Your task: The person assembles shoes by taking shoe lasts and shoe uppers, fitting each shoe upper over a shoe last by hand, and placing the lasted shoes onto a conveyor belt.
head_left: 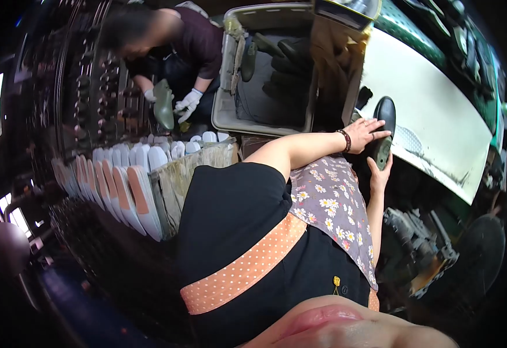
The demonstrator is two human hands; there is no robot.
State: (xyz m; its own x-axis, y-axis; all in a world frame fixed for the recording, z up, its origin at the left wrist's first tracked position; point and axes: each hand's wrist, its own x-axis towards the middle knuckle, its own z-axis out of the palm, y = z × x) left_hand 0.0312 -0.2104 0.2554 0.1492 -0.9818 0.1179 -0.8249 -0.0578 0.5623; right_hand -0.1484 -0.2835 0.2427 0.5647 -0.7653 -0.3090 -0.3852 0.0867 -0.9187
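A green shoe last [383, 152] with a black, ribbed piece [386, 111] over its front half stands at the edge of the white tabletop. My left hand [365, 134], with a beaded bracelet on the wrist, lays its fingers across the middle of it. From below, my right hand [379, 168] grips the green heel end, thumb and fingers on either side. Both hands are closed on the last. Beside it on the tabletop lies a pale meshed patch [409, 140], whose kind I cannot make out.
A grey bin [224, 110] holds several dark green lasts. White shoes [140, 191] stand in rows at the left. A co-worker in white gloves [189, 104] handles another green last [163, 107]. The white table [445, 116] extends right, with metal machinery [419, 238] below.
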